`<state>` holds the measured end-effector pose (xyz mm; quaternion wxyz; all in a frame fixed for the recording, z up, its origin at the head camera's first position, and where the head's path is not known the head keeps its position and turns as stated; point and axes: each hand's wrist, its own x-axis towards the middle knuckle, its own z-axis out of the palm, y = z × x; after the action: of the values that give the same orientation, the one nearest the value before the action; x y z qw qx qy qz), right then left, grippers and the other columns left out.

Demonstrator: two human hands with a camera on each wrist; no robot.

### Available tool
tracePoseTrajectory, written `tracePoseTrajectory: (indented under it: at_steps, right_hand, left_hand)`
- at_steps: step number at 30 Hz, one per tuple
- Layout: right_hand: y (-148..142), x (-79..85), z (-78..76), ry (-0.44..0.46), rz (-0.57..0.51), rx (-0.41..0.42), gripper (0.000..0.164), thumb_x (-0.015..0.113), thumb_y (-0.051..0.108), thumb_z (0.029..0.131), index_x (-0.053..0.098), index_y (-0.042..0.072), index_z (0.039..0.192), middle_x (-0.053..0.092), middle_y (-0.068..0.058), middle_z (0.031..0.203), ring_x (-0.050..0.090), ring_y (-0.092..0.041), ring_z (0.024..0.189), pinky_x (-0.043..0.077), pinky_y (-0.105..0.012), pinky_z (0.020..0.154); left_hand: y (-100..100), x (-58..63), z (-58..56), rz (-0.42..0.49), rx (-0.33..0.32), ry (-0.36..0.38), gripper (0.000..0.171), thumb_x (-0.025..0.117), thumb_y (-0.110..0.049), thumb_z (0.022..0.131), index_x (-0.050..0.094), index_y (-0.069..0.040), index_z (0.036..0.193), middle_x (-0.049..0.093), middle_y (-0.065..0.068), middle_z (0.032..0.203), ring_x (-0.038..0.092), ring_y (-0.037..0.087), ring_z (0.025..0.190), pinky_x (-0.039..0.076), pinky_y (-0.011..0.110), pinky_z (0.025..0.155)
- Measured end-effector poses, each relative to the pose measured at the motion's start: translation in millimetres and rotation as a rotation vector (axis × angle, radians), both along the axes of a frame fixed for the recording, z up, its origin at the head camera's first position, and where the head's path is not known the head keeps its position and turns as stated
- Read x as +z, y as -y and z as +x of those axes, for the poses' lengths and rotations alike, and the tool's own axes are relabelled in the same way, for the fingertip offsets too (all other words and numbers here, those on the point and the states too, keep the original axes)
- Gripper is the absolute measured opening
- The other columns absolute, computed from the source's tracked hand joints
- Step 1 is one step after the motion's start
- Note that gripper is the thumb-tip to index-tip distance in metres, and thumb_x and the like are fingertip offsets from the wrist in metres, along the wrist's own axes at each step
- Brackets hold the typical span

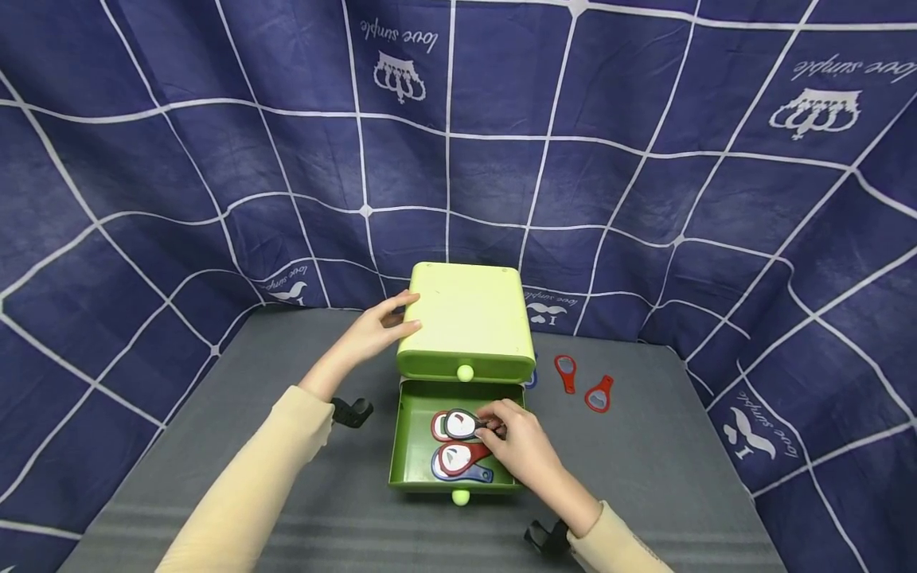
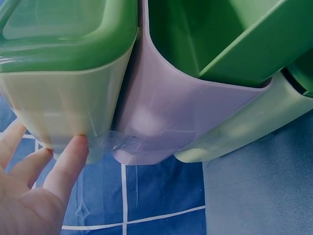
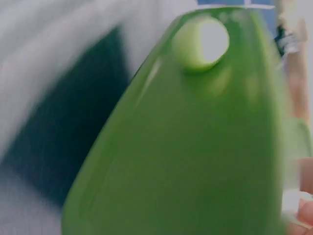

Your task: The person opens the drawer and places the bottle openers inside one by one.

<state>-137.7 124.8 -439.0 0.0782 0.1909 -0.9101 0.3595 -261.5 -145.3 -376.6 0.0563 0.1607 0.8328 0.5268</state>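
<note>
A small drawer cabinet [image 1: 469,310] has its top drawer closed and the green drawer [image 1: 411,446] below pulled out. My left hand [image 1: 368,334] touches the cabinet's left side, fingers extended; the left wrist view shows the fingertips against the cream casing [image 2: 63,103]. Over the drawer, my right hand [image 1: 526,450] pinches the handle of a black bottle opener [image 1: 460,424]. Beneath it in the drawer lie a red bottle opener [image 1: 454,458], a blue one [image 1: 476,474] and another with a red rim [image 1: 437,427]. The drawer's knob [image 3: 200,44] shows in the right wrist view.
Two red bottle openers [image 1: 566,374] [image 1: 598,395] lie on the grey table [image 1: 630,477] right of the cabinet. A blue piece [image 1: 532,379] peeks out beside the cabinet. Behind hangs a blue checked cloth [image 1: 494,175].
</note>
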Motion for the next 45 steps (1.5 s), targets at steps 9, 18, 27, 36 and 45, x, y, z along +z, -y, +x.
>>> tracePoseTrajectory:
  at_steps: [9,18,27,36,45]
  right_hand:
    - [4.1,13.5,41.4,0.273,-0.265,0.321,0.013,0.071,0.017,0.091,0.072,0.008,0.101,0.074,0.000,0.088,0.062,0.003,0.075,0.056,-0.018,0.066]
    - [8.3,-22.4,66.5,0.656,-0.485,0.552,0.023,0.066,0.017,0.095,0.068,-0.001,0.108,0.065,-0.036,0.089,0.063,0.003,0.074,0.056,-0.015,0.064]
    - [9.3,-63.5,69.4,0.891,-0.598,0.580,0.038,0.057,0.017,0.100,0.059,-0.017,0.117,0.059,-0.046,0.106,0.066,0.002,0.078,0.051,-0.010,0.064]
    - [7.5,-78.9,67.2,1.057,-0.867,0.467,0.050,0.047,0.029,0.105,0.051,-0.016,0.124,0.070,0.007,0.093,0.065,0.000,0.076,0.053,-0.013,0.064]
    - [4.1,-79.7,67.9,1.103,-1.025,0.335,0.040,0.045,0.033,0.106,0.057,0.001,0.126,0.064,0.009,0.090,0.057,0.000,0.074,0.051,-0.012,0.065]
  left_hand:
    - [0.9,1.1,-2.2,0.011,-0.008,-0.005,0.061,0.064,-0.025,0.098,0.040,-0.011,0.151,0.016,0.011,0.165,0.043,0.042,0.138,0.039,0.052,0.113]
    - [1.4,0.7,-0.5,0.003,0.005,-0.002,0.060,0.064,-0.027,0.097,0.041,-0.013,0.151,0.017,0.009,0.165,0.044,0.040,0.138,0.040,0.052,0.112]
    - [0.9,-0.8,2.6,0.002,0.010,-0.002,0.060,0.064,-0.026,0.097,0.042,-0.011,0.151,0.018,0.010,0.165,0.043,0.041,0.139,0.041,0.051,0.112]
    - [-0.1,0.2,2.1,0.002,0.013,-0.015,0.059,0.064,-0.025,0.097,0.043,-0.011,0.150,0.020,0.010,0.165,0.044,0.041,0.137,0.042,0.051,0.111]
    - [-0.8,1.0,2.8,0.000,0.014,-0.003,0.060,0.064,-0.025,0.097,0.042,-0.011,0.151,0.018,0.010,0.165,0.044,0.040,0.137,0.041,0.050,0.112]
